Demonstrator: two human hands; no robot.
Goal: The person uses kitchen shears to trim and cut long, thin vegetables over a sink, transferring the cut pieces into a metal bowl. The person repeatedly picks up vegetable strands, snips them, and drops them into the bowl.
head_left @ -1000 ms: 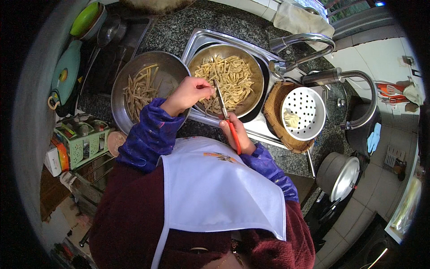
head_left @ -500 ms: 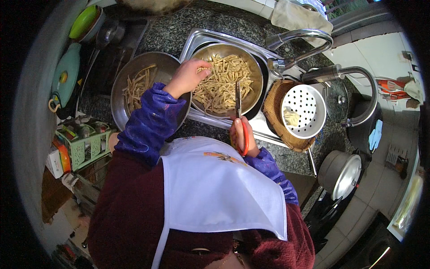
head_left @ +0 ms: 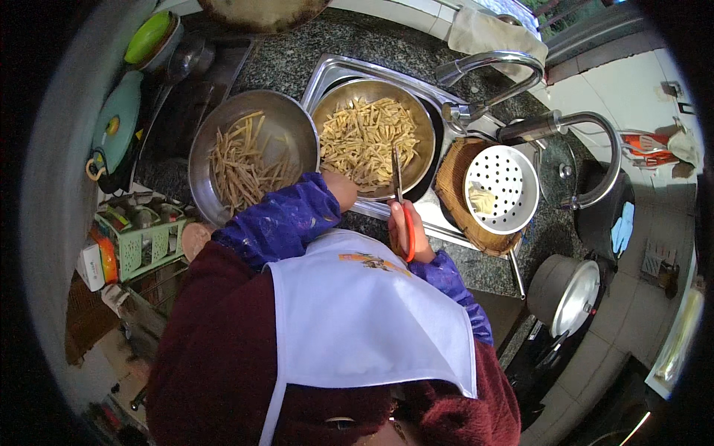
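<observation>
Scissors [head_left: 396,177], gripped in your right hand [head_left: 420,239] with blades over pale food strips [head_left: 366,143], could nick your left hand [head_left: 341,190], grasp indeterminable, should it stray beneath.

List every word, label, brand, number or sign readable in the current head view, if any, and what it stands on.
No text can be read.
White box, far left: any markings are too small and blurred to read.
Print on the white apron: orange and dark shapes; I cannot tell whether it includes lettering.
Red-handled scissors in the right hand: no lettering shows.
</observation>
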